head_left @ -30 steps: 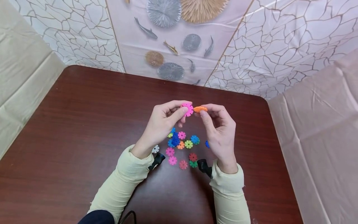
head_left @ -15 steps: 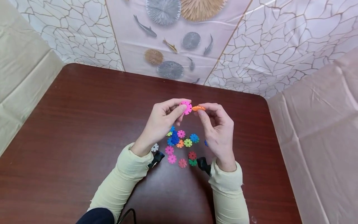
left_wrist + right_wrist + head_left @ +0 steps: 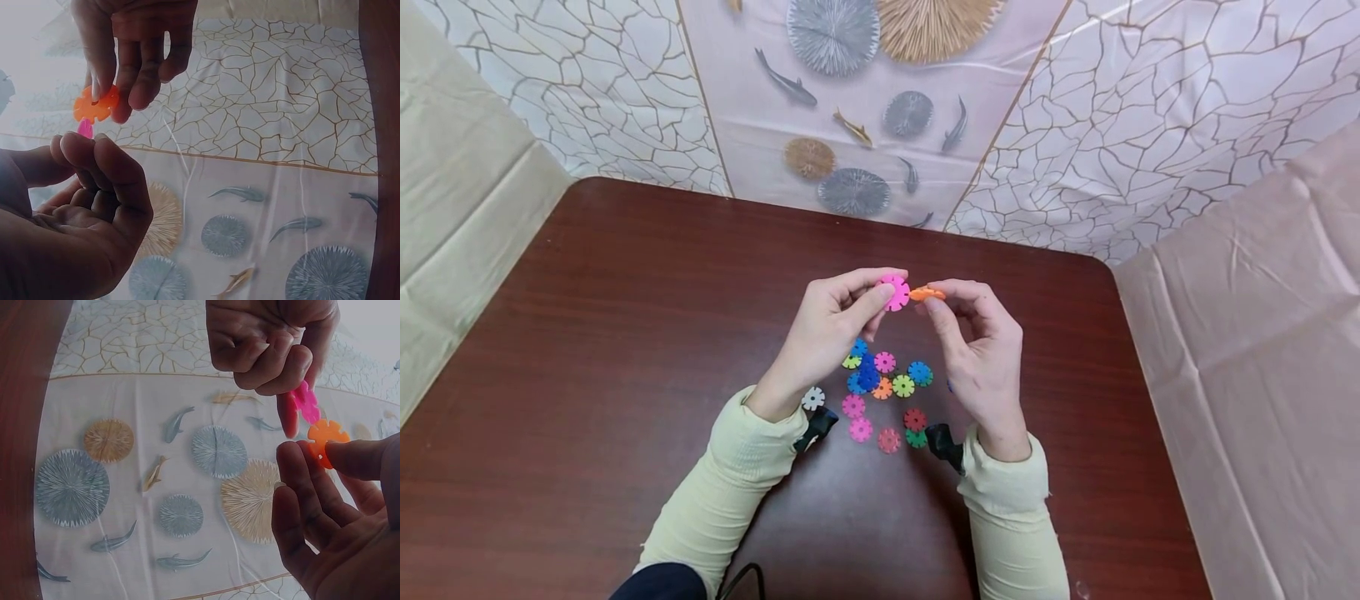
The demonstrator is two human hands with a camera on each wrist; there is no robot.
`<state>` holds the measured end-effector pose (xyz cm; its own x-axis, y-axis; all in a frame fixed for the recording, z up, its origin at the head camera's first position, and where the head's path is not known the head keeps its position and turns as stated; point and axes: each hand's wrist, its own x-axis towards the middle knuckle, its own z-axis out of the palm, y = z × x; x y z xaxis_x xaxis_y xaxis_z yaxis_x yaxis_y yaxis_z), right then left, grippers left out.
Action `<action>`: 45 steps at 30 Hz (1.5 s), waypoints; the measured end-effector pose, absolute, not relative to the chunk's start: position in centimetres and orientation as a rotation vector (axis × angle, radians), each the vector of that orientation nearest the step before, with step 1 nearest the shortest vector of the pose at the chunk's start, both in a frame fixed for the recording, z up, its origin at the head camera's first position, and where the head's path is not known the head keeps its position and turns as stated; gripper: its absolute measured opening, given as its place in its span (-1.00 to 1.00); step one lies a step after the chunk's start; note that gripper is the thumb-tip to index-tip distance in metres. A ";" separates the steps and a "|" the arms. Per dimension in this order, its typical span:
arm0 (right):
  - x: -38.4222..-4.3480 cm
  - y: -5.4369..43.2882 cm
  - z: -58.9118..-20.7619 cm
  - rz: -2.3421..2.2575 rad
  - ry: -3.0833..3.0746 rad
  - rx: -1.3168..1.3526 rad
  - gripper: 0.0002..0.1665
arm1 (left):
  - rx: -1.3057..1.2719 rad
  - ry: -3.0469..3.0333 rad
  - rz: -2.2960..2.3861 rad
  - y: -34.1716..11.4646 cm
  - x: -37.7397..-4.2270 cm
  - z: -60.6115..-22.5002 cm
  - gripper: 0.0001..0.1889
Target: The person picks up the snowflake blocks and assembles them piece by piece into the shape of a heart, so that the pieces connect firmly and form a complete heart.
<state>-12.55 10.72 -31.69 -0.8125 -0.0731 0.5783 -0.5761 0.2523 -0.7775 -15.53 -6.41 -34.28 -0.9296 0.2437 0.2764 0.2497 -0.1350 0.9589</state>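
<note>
Between thumb and fingers, my left hand [image 3: 829, 327] pinches a pink notched disc [image 3: 894, 293], its flat face toward the head camera. My right hand [image 3: 987, 354] pinches an orange notched disc [image 3: 927, 294], turned edge-on in the head view. The two discs meet at their rims, roughly at right angles. In the right wrist view the orange disc [image 3: 328, 442] shows its face and touches the pink disc [image 3: 305, 402]. From the left wrist, the orange disc [image 3: 95, 105] sits just above a sliver of the pink one [image 3: 85, 129]. How deep their notches interlock I cannot tell.
Below the hands, several notched discs lie on the brown table [image 3: 647, 333], among them a white disc [image 3: 813, 398], a red disc [image 3: 914, 418], a yellow-green disc [image 3: 903, 385] and overlapping dark blue discs [image 3: 868, 375]. A patterned backdrop [image 3: 865, 108] stands behind the table.
Both hands and their discs have shifted slightly left in the head view. The orange disc now sits a little closer against the pink one. Both grips are unchanged.
</note>
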 end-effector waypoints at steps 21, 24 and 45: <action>-12.6 10.8 -31.7 1.579 -2.073 0.602 -0.76 | -0.625 -2.081 -2.287 -6.8 -15.4 -34.1 -0.74; -12.6 10.8 -31.7 1.578 -2.077 0.610 -0.77 | -0.621 -2.087 -2.303 -6.8 -15.3 -34.1 -0.75; -13.6 11.4 -33.8 1.427 -2.087 0.591 -0.75 | -0.604 -2.064 -2.397 -6.3 -15.2 -34.2 -0.77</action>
